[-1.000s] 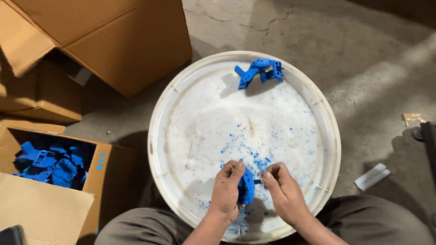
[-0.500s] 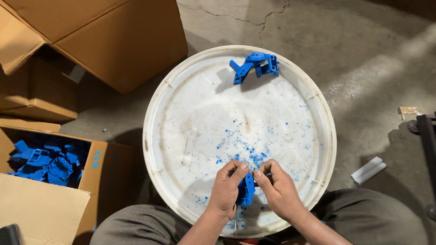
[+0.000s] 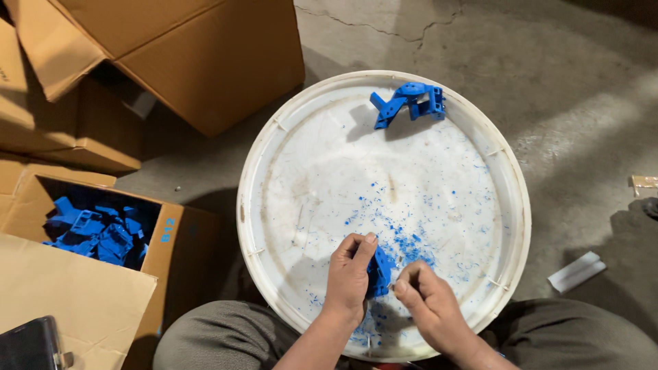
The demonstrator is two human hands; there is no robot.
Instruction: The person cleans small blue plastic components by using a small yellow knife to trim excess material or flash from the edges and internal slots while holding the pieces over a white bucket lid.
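Left hand (image 3: 349,277): fingers curled shut around a blue part (image 3: 379,270), thumb and forefinger pinching its upper end.
Right hand (image 3: 426,301): fingers bent in, tips pressed together at the part's right edge; whether they grip a sliver or a small tool, I cannot tell.
Part, place: over the near edge of the white tray (image 3: 267,157), between the two hands, touching both.
Part, lie from fingers: just right of the left fingers, just left of the right fingertips; the left hand has the fuller hold.
Part, long axis: seems to run near-to-far across the tray, upper end towards the far rim; mostly hidden by the left hand, so its facing is unclear.
Shavings (image 3: 404,240): blue flecks scattered just beyond the hands.
Second part (image 3: 408,103): at the far rim, well apart from both hands, long axis along the rim.
Box (image 3: 161,236): left of the tray, more blue parts inside.
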